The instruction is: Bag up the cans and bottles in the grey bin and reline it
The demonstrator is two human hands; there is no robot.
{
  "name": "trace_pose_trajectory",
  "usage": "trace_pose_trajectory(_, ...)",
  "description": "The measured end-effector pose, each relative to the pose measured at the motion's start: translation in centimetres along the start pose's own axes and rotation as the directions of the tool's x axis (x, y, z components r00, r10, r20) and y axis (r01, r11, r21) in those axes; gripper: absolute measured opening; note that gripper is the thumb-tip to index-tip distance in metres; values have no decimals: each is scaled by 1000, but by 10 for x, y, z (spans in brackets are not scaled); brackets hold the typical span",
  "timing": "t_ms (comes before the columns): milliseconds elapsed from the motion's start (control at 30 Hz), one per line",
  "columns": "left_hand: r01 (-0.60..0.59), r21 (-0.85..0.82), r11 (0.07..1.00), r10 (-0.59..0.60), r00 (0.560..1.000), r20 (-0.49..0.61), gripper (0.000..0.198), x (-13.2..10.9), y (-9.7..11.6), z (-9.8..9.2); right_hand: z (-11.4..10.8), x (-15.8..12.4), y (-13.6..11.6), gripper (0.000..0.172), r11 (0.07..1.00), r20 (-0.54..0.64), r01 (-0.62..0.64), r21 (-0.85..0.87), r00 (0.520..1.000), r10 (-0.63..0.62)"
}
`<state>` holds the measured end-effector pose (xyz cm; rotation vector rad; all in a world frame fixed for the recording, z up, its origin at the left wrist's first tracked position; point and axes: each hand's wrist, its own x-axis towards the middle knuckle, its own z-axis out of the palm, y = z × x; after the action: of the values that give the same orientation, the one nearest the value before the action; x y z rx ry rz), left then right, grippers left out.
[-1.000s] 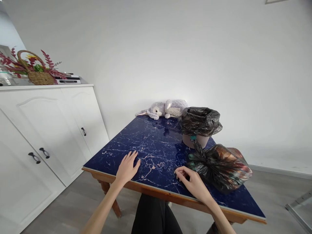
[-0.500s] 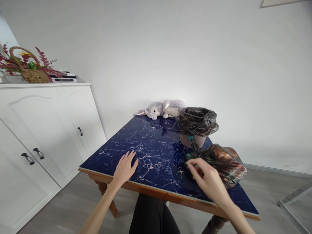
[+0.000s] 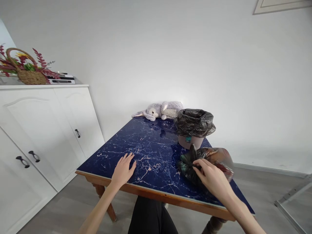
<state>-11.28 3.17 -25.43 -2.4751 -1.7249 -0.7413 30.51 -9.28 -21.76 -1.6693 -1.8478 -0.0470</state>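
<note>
My left hand [image 3: 123, 171] lies flat on the blue marbled table [image 3: 146, 152], fingers spread, holding nothing. On the right, my right hand [image 3: 211, 177] pinches the gathered neck of a filled black garbage bag [image 3: 219, 159]. The bag lies on its side on the tabletop, and reddish contents show through its thin plastic. Just behind it stands a small grey trash can [image 3: 188, 144], lined with another black bag [image 3: 195, 122] folded over its rim.
A grey plush rabbit [image 3: 163, 110] lies along the table's far edge against the wall. White cabinets [image 3: 44, 130] stand to the left, topped by a flower basket [image 3: 31, 76]. A metal frame [image 3: 292, 201] stands on the floor at right.
My right hand has closed on the filled bag's neck, and the bag has shifted a little to the left. My left hand stays flat on the table. The view has shifted slightly.
</note>
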Motion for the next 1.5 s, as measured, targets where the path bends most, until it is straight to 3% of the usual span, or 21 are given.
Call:
trace_pose_trajectory(100,-53,-96,994,51,998,-23,44,-3,17,-9,7,2,-31,18,988,7,65,141,998,-67)
trace_pose_trajectory(200,-183,-238,954,172,983,-68,37,-10,53,-20,14,4,-66,17,958,31,137,251,988,-149)
trace_pose_trajectory(300,-338,-278,899,327,941,-88,35,-16,92,-26,21,7,-94,18,913,56,227,338,964,-260)
trace_pose_trajectory(400,-446,-251,859,437,895,-93,32,-16,113,-28,24,9,-105,18,897,59,293,331,942,-330)
trace_pose_trajectory(500,-436,-236,868,404,898,-173,21,-11,113,-29,24,9,-101,25,917,41,313,249,942,-333)
trace_pose_trajectory(633,-343,-210,915,287,923,-255,28,-5,101,-34,22,8,-89,24,935,32,303,186,949,-314)
trace_pose_trajectory(767,-172,-244,954,91,946,-311,33,3,81,-36,16,9,-77,16,938,-61,274,211,962,-267)
trace_pose_trajectory(867,30,-385,922,-148,948,-282,38,10,58,-33,10,8,-66,16,931,-172,201,304,973,-154)
trace_pose_trajectory(967,130,-473,871,-269,933,-239,40,11,43,-31,6,3,-56,18,901,-227,71,429,973,32)
trace_pose_trajectory(1067,75,-471,879,-229,933,-279,41,3,47,-37,3,-6,-54,20,867,-228,3,498,965,127)
trace_pose_trajectory(1167,-152,-381,912,34,954,-299,66,-6,69,-50,2,-14,-61,32,871,-184,10,490,979,92)
trace_pose_trajectory(1200,-238,-337,911,149,952,-269,66,-7,78,-55,1,-15,-65,38,878,-160,27,478,985,57)
trace_pose_trajectory(1300,-380,-286,880,347,924,-159,31,-2,98,-68,-5,-18,-73,34,902,-57,120,415,993,-106)
trace_pose_trajectory(1367,-329,-347,878,296,944,-147,25,4,104,-77,-12,-19,-73,24,910,6,185,372,979,-202)
trace_pose_trajectory(1433,-166,-465,870,127,985,-115,36,9,103,-88,-21,-22,-68,22,911,26,238,337,965,-261)
trace_pose_trajectory(1500,9,-554,832,-21,1000,-16,49,11,100,-102,-33,-28,-60,23,916,27,274,292,955,-295)
